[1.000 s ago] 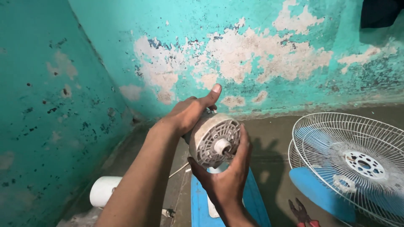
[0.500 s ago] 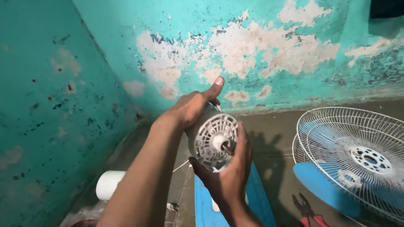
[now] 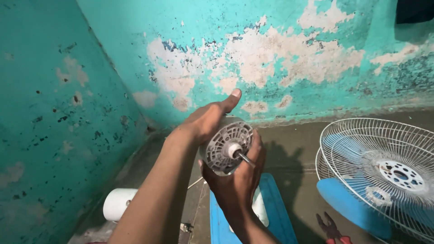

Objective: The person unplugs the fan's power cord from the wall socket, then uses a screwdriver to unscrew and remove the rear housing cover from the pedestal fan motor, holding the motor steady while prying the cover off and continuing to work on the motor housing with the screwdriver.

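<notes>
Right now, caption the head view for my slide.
Both hands, left hand and right hand, hold a fan motor beside white grilles.

concrete floor (image 3: pixel 294 158): fan grilles (image 3: pixel 384 167), pliers (image 3: pixel 332 228), perhaps blue blade (image 3: pixel 350 208)

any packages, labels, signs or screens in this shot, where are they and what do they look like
None in view: no package, label, sign or screen.
What is there: a grey round fan motor held up between the left hand and right hand, white wire fan guards on the floor at right, and a peeling teal wall behind.
</notes>
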